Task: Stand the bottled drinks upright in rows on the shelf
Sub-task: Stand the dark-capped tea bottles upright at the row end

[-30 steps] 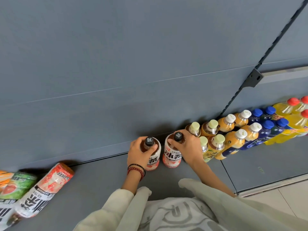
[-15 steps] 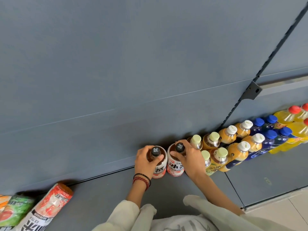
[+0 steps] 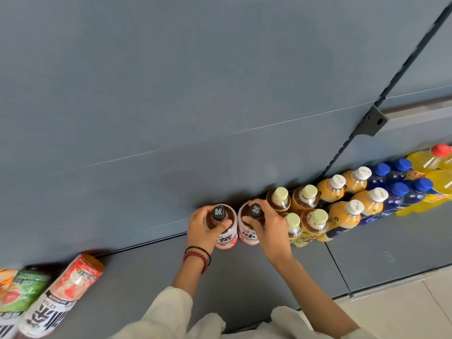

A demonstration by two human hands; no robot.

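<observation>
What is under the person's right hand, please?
The right hand grips the neck of an upright black-capped, pink-labelled plastic bottle on the grey shelf; its fingers hide the bottle's shoulder.

We stretch both bare forearms forward, pale sleeves (image 3: 168, 311) ending short of the wrists. Our left hand (image 3: 201, 231) curls round the neck of a black-capped bottle (image 3: 227, 238), thumb under the cap. Just to its right, our right hand (image 3: 267, 228) grips the neighbouring bottle (image 3: 247, 237) likewise. 2 bracelets (image 3: 197, 256) ring the left wrist.

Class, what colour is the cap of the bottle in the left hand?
Black cap with white mark; head view.
</observation>
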